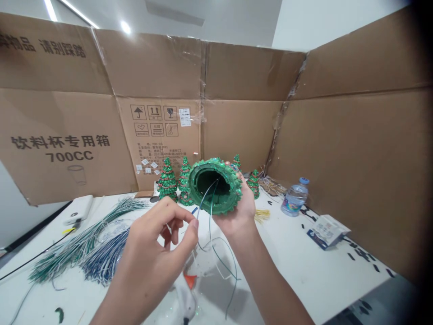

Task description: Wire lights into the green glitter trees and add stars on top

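Wires (210,221) hang from the green tree (203,180), which the right hand (241,208) holds by its side, over the white table (291,257). The hollow bottom faces the person, maybe so the inside is easy to see. The left hand (157,246) pinches one wire (204,195) between thumb and finger, maybe to hold it apart. Small trees (167,181) stand behind, out of the way.

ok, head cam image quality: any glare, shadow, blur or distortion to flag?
Head view: ceiling light blows out at upper left; soft shadow on the white table below the hands; inside of the green tree falls dark. Head view, right edge: black, blurry vignette. Head view, cardboard wall: looks wide-angle stretched, smallest print too soft to read.
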Demonstrator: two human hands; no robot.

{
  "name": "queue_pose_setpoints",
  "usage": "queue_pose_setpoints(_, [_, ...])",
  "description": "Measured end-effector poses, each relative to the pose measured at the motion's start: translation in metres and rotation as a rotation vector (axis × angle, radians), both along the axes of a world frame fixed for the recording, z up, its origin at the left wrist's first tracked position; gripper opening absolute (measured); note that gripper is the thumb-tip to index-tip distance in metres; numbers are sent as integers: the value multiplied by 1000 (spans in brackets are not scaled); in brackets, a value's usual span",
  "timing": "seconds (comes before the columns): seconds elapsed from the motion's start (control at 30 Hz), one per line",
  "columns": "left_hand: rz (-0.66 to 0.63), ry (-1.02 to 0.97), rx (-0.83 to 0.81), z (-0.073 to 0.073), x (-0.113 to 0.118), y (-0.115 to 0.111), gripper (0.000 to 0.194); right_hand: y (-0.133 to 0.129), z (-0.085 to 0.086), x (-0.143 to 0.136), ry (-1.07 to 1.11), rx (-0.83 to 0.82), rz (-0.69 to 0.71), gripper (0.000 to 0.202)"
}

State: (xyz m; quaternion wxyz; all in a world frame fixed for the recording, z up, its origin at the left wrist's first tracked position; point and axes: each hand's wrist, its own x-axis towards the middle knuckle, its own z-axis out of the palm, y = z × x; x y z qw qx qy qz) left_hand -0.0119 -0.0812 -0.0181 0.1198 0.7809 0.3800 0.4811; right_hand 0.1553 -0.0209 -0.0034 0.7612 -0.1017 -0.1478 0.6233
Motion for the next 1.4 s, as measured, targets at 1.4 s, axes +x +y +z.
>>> queue_pose_setpoints(1.4, [292,-70,435,-9,-3,5,30,-33,-7,-55,-136,132,-144,45])
